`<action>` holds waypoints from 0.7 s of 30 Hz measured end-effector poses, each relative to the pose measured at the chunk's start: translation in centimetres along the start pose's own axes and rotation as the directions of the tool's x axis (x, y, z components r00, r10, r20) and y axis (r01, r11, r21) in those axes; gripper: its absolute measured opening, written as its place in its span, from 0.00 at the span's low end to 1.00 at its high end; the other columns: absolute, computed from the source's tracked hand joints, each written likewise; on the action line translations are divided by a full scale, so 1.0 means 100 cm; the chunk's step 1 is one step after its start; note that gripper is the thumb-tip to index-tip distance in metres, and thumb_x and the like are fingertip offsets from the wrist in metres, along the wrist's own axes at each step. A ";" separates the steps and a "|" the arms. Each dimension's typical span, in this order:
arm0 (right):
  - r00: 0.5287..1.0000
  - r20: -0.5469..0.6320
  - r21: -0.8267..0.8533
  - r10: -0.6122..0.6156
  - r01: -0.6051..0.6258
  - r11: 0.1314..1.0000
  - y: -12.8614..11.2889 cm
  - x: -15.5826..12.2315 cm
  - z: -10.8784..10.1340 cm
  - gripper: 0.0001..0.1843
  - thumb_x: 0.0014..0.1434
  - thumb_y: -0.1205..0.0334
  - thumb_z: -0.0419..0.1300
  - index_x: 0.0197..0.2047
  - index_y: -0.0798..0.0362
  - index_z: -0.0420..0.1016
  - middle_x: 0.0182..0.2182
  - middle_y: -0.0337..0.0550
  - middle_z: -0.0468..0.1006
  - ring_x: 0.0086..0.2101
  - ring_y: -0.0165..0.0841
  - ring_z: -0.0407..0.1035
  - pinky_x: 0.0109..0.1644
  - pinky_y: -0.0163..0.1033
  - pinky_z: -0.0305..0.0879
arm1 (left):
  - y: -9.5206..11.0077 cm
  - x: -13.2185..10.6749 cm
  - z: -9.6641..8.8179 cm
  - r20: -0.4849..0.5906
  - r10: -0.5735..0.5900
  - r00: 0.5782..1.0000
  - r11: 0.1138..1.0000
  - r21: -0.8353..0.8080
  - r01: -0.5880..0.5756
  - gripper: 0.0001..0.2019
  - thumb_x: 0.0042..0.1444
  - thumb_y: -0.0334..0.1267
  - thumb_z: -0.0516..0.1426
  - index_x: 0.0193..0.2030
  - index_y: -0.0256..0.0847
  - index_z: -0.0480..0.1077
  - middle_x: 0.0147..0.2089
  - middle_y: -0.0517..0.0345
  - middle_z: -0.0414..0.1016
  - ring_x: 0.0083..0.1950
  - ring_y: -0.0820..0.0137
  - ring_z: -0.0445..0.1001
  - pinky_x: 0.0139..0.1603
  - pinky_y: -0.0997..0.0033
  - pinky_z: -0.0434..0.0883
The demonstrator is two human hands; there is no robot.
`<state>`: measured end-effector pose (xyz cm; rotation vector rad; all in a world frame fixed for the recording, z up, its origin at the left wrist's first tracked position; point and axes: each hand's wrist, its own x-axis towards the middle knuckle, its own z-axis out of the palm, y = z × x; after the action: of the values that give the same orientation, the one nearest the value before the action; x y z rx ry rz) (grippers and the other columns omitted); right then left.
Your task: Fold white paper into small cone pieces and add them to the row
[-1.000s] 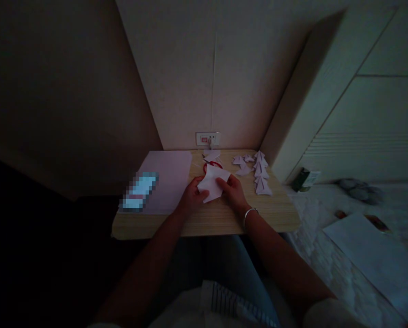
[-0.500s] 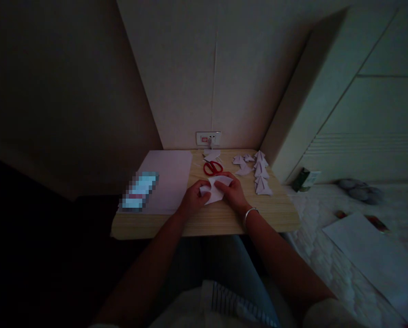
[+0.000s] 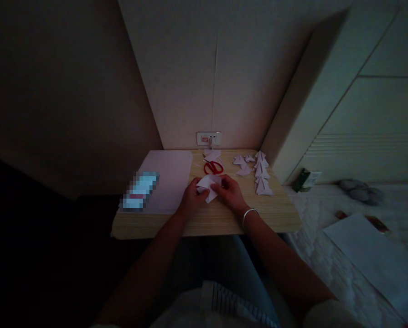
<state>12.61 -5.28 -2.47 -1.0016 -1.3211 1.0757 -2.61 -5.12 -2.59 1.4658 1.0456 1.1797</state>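
Note:
A small white paper piece lies partly folded on the wooden table, pinched from both sides. My left hand grips its left edge with closed fingers. My right hand, a bracelet on its wrist, presses and holds the right edge. Red-handled scissors lie just beyond the paper. Several folded white paper shapes sit in a row to the right.
A large white sheet covers the table's left part, with a blurred flat object on it. A wall socket is behind. A bed with a white sheet of paper and a small box lies right.
The paper was held up and open a second ago; it has since been lowered to the table and folded smaller between both hands.

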 end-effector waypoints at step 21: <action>0.963 0.055 -0.305 -0.263 0.267 0.914 0.004 -0.002 -0.004 0.08 0.54 0.60 0.58 0.37 0.51 0.72 0.35 0.43 0.72 0.33 0.33 0.67 0.32 0.36 0.64 | -0.003 -0.001 -0.005 -0.007 -0.060 0.998 0.938 -0.343 0.054 0.16 0.52 0.50 0.52 0.31 0.37 0.69 0.26 0.59 0.72 0.28 0.72 0.69 0.31 0.73 0.67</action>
<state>13.01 -5.42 -2.89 -1.0069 -1.6185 0.6814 -3.09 -5.07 -2.83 1.1470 0.8369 1.2627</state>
